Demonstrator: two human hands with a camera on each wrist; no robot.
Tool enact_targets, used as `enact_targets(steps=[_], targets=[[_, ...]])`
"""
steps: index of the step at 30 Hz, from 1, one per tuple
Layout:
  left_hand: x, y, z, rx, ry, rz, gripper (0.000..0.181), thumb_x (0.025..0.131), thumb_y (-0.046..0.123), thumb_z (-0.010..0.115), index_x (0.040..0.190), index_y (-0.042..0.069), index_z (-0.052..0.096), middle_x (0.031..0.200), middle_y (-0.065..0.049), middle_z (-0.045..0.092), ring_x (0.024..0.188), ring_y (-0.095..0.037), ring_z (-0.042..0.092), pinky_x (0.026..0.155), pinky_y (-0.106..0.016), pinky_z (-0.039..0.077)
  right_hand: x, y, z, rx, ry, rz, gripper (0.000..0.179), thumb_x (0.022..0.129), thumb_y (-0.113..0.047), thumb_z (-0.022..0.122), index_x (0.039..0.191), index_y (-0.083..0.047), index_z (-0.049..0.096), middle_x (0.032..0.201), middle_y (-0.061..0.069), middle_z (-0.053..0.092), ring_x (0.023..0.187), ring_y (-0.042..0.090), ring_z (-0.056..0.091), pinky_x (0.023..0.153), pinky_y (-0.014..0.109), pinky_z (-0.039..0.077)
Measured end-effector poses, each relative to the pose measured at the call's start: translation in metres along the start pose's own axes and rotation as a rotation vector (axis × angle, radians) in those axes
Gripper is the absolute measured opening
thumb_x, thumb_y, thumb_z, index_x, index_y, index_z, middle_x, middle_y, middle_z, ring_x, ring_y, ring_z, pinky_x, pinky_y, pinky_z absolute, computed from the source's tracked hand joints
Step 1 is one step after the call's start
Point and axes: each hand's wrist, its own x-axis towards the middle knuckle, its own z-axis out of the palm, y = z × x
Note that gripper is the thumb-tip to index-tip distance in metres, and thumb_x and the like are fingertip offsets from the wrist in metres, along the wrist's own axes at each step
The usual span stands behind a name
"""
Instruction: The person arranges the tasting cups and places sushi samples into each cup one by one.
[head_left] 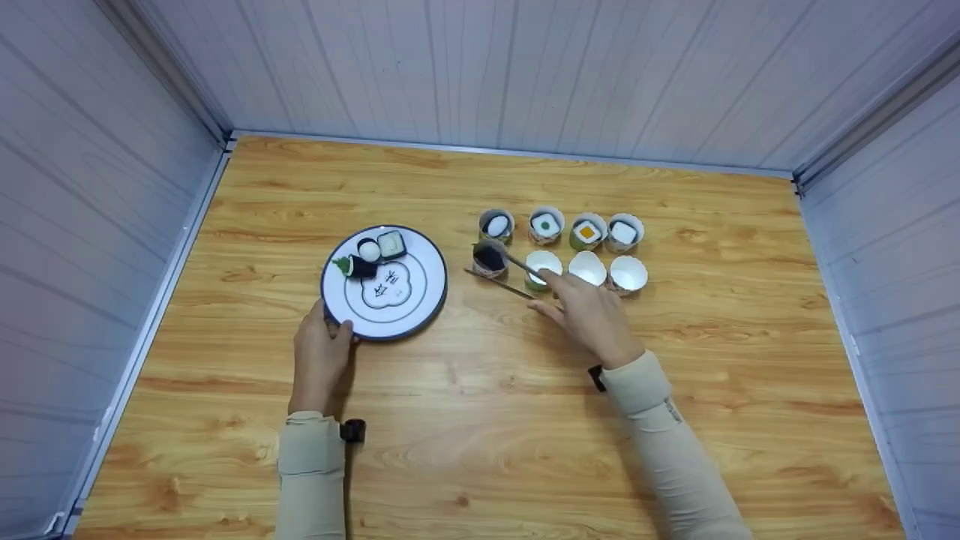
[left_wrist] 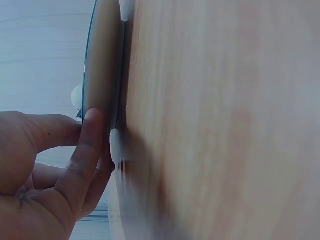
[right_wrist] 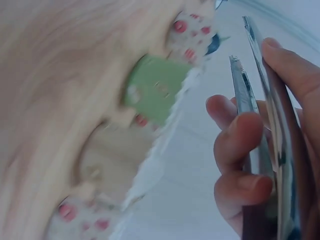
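Observation:
My left hand (head_left: 319,356) pinches the lower-left rim of a white plate (head_left: 409,311) with a blue edge. On the plate sit a dark seaweed-wrapped sushi piece (head_left: 361,267) with green at one end, a round white-topped piece (head_left: 369,250) and a squarish one (head_left: 391,244). My right hand (head_left: 596,319) holds metal tongs (head_left: 499,284), their arms spread around the front-left paper cup (head_left: 489,276). A dark piece (head_left: 490,258) lies in that cup. In the right wrist view, the serrated tips of the tongs (right_wrist: 244,95) stand apart with nothing between them.
Behind stand paper cups with sushi pieces: a white oval one (head_left: 497,225), a green-centred one (head_left: 546,224), an orange-centred one (head_left: 587,232) and a white-topped one (head_left: 623,232). White-lined cups (head_left: 628,274) stand in front, partly under my right hand. Pale panels (head_left: 510,75) enclose the wooden table (head_left: 450,450).

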Motion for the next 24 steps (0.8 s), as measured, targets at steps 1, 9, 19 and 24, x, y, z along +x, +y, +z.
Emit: enact_targets(steps=[1,9,19,24], targets=[[0.000,0.000,0.000,-0.003,-0.003,-0.002,0.057,0.102,0.009,0.055,0.153,-0.003,0.032,0.120,-0.021,0.054,0.094,-0.029,0.056,0.078,-0.038,0.049,0.005,-0.005,0.001,0.002,-0.002,-0.010,0.049,0.093,-0.041,0.070,0.131,-0.011,0.064,0.085,0.005,0.067,0.057,0.018,0.056,0.042,0.035,0.043],[0.001,0.003,0.001,-0.009,-0.022,-0.012,0.056,0.102,0.009,0.054,0.153,0.000,0.033,0.141,-0.023,0.048,0.122,-0.033,0.050,0.101,-0.046,0.044,0.049,-0.050,0.014,0.017,-0.116,-0.062,0.051,0.096,-0.047,0.064,0.134,-0.013,0.062,0.091,0.006,0.067,0.057,0.018,0.053,0.044,0.034,0.043],[0.003,0.003,-0.001,-0.015,-0.009,-0.013,0.055,0.101,0.006,0.055,0.152,0.001,0.036,0.148,-0.023,0.044,0.138,-0.034,0.039,0.114,-0.046,0.033,0.091,-0.097,0.044,-0.062,-0.174,-0.158,0.050,0.095,-0.048,0.065,0.133,-0.016,0.064,0.106,0.006,0.071,0.069,0.021,0.065,0.051,0.037,0.053],[0.003,0.003,-0.001,-0.019,-0.020,-0.037,0.057,0.102,0.007,0.055,0.154,0.001,0.033,0.149,-0.023,0.043,0.133,-0.033,0.044,0.110,-0.046,0.038,0.102,-0.112,0.058,-0.155,-0.170,-0.169,0.048,0.095,-0.050,0.064,0.131,-0.018,0.066,0.098,0.004,0.070,0.058,0.021,0.059,0.043,0.037,0.046]])
